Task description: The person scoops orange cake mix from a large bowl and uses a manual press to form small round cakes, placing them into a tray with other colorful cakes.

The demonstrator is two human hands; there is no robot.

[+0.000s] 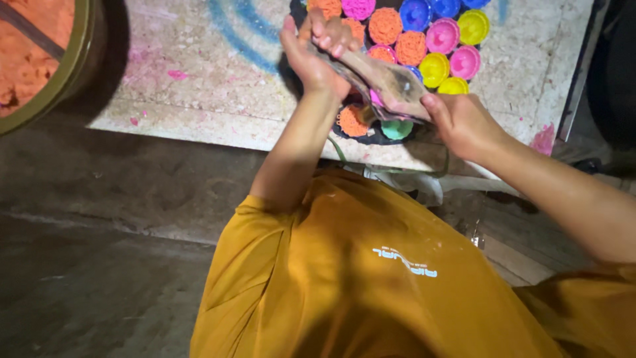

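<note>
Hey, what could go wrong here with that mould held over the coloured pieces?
1. Both hands, left and right, hold the brown mould right above the coloured pieces; a slip might crush some.
2. The tray sits close to the board edge, so a knock may push it off.
3. Powder falling from the mould might land on other colours and mix.

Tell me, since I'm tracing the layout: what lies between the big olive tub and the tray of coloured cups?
In the head view, only bare speckled board with a blue painted arc and pink smudges separates the tub from the cups.
</note>
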